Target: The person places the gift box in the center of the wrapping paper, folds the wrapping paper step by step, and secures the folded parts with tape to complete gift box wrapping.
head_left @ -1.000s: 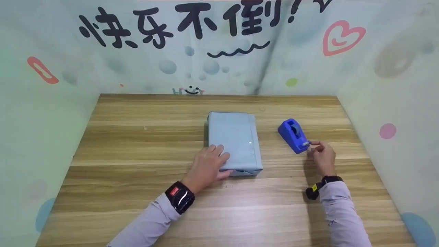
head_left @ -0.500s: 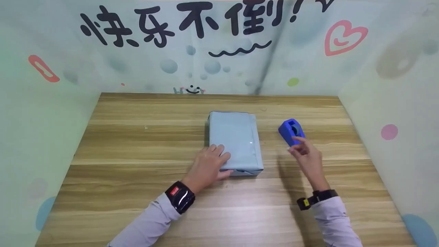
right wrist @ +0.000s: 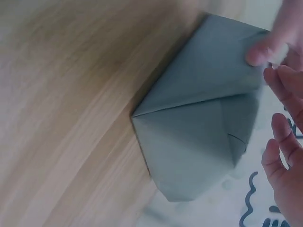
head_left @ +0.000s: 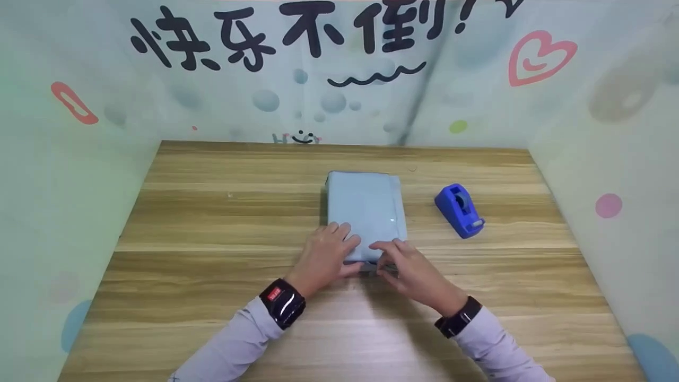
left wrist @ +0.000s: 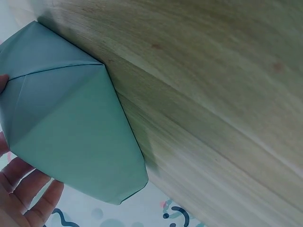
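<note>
A parcel [head_left: 363, 207] in light blue wrapping paper lies on the table, its folded near end [right wrist: 189, 94] facing me. My left hand [head_left: 324, 255] holds it at the near left corner, fingers over the top and thumb against the end. In the left wrist view, the fingers [left wrist: 33, 191] of that hand lie along the parcel's upper edge. At the near right part of the same end, my right hand [head_left: 416, 273] has thumb and index finger together, pinching a short clear strip of tape that hardly shows. Its fingertips are right at the folded flap.
A blue tape dispenser [head_left: 459, 210] with a roll in it stands to the right of the parcel. The wood-grain table [head_left: 212, 292] is enclosed by printed backdrop sheets [head_left: 238, 106] at the back and both sides.
The right hand has left the dispenser's cutting end with the strip of tape, travelling left to the parcel's near end. The left hand keeps its hold; the parcel has not moved.
</note>
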The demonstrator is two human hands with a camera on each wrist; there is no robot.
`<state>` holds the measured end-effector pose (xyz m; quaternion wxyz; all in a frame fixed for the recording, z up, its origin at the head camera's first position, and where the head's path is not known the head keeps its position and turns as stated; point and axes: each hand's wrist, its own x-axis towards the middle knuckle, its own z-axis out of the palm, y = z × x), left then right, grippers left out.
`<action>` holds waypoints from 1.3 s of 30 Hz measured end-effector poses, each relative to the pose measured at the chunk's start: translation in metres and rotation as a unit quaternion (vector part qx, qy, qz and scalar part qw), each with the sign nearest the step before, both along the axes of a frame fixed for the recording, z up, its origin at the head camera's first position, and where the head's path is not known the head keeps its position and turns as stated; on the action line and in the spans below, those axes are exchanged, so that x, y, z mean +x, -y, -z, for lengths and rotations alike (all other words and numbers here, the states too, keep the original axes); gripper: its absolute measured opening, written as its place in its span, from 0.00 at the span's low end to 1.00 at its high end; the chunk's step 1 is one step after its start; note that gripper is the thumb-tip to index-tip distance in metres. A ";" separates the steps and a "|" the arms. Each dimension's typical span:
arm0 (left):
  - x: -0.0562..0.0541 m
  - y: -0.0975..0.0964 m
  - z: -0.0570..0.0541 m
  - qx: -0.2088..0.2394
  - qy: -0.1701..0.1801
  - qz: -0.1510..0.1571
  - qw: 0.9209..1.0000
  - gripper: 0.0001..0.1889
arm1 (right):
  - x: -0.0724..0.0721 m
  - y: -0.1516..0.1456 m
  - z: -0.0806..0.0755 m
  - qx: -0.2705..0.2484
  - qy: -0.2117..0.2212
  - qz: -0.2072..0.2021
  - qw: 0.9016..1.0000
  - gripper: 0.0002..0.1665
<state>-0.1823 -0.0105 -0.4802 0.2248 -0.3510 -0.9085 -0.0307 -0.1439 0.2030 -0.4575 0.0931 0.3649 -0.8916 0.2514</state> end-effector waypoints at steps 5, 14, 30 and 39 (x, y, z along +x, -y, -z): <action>0.000 0.000 -0.001 0.004 0.011 0.000 1.000 0.22 | -0.003 0.004 0.007 0.030 -0.114 -0.003 0.993 0.30; 0.000 0.001 -0.001 0.011 0.011 0.001 1.000 0.21 | -0.008 0.007 0.016 0.035 -0.184 0.005 0.982 0.30; 0.000 0.001 0.000 0.005 0.007 -0.002 1.000 0.22 | -0.015 0.011 0.025 0.065 -0.303 0.004 0.951 0.25; 0.000 0.001 0.001 0.014 0.000 0.009 1.000 0.21 | -0.015 0.011 0.033 0.039 -0.295 0.030 0.954 0.25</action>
